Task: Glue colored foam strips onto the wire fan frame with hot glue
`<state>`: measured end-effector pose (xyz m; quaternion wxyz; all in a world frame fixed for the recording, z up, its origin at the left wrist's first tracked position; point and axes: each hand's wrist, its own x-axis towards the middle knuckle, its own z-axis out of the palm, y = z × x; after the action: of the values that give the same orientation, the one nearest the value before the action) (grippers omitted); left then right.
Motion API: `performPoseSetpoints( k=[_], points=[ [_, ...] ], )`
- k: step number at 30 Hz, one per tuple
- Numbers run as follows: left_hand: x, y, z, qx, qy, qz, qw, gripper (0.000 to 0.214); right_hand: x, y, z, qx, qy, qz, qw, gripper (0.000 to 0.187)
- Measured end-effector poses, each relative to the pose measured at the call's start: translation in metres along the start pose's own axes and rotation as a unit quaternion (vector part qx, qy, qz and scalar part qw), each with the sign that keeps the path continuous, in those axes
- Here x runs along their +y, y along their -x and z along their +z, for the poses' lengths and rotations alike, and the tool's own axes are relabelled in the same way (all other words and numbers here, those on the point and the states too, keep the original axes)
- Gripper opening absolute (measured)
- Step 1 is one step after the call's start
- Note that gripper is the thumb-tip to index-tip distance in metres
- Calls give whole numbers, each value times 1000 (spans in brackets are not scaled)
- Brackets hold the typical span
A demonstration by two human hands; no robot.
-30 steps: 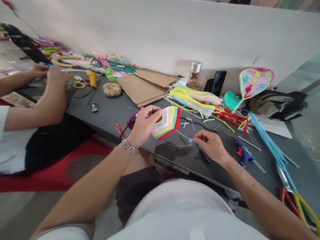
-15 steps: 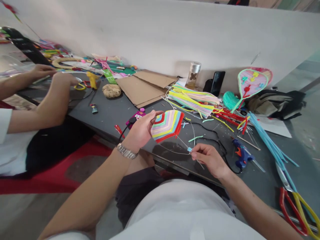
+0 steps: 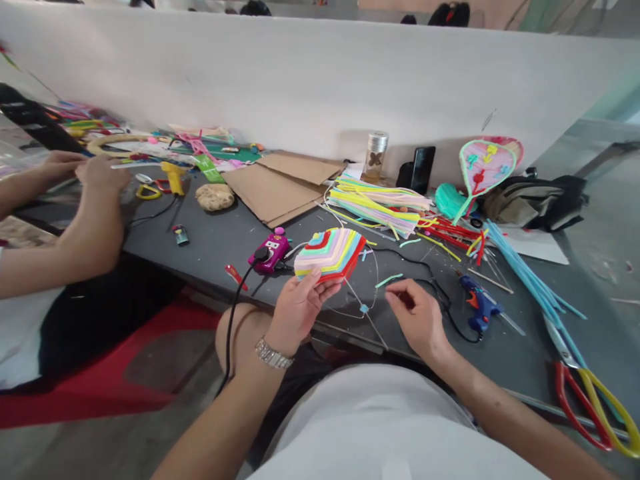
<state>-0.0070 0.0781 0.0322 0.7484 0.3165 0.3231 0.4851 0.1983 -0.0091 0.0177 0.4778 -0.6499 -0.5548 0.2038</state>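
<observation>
Holding our rainbow-striped pipe-cleaner fan (image 3: 330,255) in our left hand (image 3: 300,315) above the grey desk (image 3: 210,250) | right hand (image 3: 414,312) loosely curled, empty, just right of fan | thin pale wire frame (image 3: 356,296) below fan: steady grip keeps it straight

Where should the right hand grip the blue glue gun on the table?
Probably the handle of the glue gun, from the near side: it lies flat, handle pointing toward the right hand, with the cord leaving its end.
</observation>
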Motion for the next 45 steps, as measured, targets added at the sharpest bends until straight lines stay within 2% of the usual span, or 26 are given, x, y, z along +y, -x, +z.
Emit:
performPoseSetpoints(
  k=[2, 5, 8, 12, 15, 18, 20, 23, 25, 27, 29, 31, 34, 38, 41, 43, 45],
  points=[
    [-1, 2, 4, 1, 1, -6, 1000, 42, -10, -3, -1, 38, 82, -134, 987, 12],
    [-4, 4, 11, 1, 2, -12, 1000, 46, -24, -12, 6, 47, 169, -286, 942, 13],
    [-8, 7, 19, -2, -9, -17, 1000, 49, -29, -19, 15, 55, 245, -341, 906, 14],
    [-12, 12, 26, -4, -24, -15, 1000, 50, -26, -24, 21, 50, 298, -352, 886, 16],
    [-14, 14, 29, -6, -39, -6, 999, 47, -26, -27, 22, 49, 292, -337, 894, 21],
    [-13, 11, 27, -1, -44, -7, 999, 46, -32, -24, 18, 15, 167, -272, 947, 19],
    [-10, 6, 23, 8, -38, -5, 999, 47, -36, -15, 10, -51, 62, -219, 972, 13],
    [-4, 0, 11, 27, -25, 7, 999, 48, -32, 4, -10, -151, -1, -176, 973, 11],
    [0, -3, 3, 37, -17, 13, 999, 46, -22, 16, -23, -172, 26, -149, 973, 20],
    [2, -3, -3, 46, -16, 13, 999, 43, -11, 20, -30, -146, 65, -111, 981, 26],
    [3, -2, -4, 53, -23, 12, 998, 42, -2, 19, -30, -97, 81, -83, 989, 18],
    [1, -1, -1, 54, -34, 11, 998, 43, 1, 13, -25, -62, 75, -83, 992, 8],
    [-1, 0, 6, 62, -50, 13, 997, 45, -3, 3, -14, -41, 61, -105, 992, 10],
    [-2, 3, 13, 72, -62, 12, 995, 43, -8, -7, -5, 29, 11, -68, 997, 5],
    [-2, 6, 16, 58, -67, 15, 996, 43, -8, -19, -7, 93, -68, -14, 993, 17],
    [-3, 7, 18, 50, -73, 17, 996, 45, -10, -31, -10, 88, -144, 30, 985, 27],
    [-4, 7, 22, 41, -80, 21, 996, 44, -13, -44, -14, 40, -213, 75, 973, 31]
  ],
)
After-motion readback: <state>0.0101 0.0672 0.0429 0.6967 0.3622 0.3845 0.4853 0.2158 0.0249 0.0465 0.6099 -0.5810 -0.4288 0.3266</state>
